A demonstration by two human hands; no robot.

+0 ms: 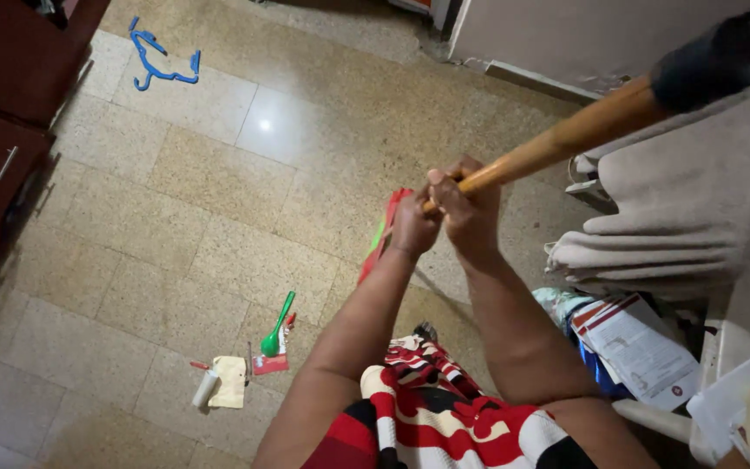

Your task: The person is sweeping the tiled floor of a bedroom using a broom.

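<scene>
A speckled beige terrazzo floor (219, 182) of large square tiles fills the room, a bright spot of overhead light (264, 124) reflecting off one tile at the far centre. Dark reddish-brown wooden cabinets (2, 104) with a metal handle (6, 162) line the left edge. A pale wall (583, 35) with a chipped skirting strip runs along the far right. Grey-beige folded fabric (679, 208) is stacked at right, above a pile of printed papers (640, 347).
</scene>
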